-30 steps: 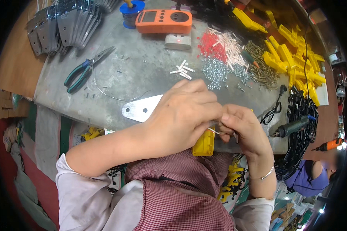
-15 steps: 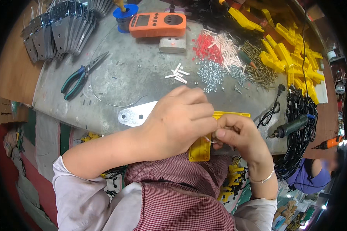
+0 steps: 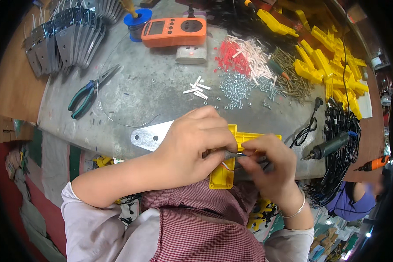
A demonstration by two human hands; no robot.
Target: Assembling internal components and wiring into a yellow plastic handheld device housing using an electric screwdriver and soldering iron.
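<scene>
My left hand (image 3: 200, 142) is closed in a pinch on thin wires over a yellow plastic housing (image 3: 221, 179). A pale wire end (image 3: 225, 165) sticks out below its fingertips. Close beside it on the right, my right hand (image 3: 273, 168) pinches a dark wire (image 3: 239, 154) between thumb and fingers; it is slightly blurred. The two sets of fingertips almost meet. The housing's open shell runs under both hands, its near end hanging over the table edge. A flat metal plate (image 3: 150, 136) with two holes emerges from beneath my left hand; its other end is hidden.
Pliers (image 3: 88, 94) lie at left, near standing metal plates (image 3: 70, 37). An orange meter (image 3: 174, 32) and solder spool (image 3: 137, 24) stand behind. Piles of white sleeves (image 3: 257, 56), nuts (image 3: 235, 89), screws (image 3: 294, 74) and yellow housings (image 3: 323, 61) fill the right, with a screwdriver (image 3: 329, 145) on black cables.
The right hand's fingers have opened out and shifted, and a dark wire now shows between the hands. The left hand has moved slightly down and left. More of the yellow housing shows.
</scene>
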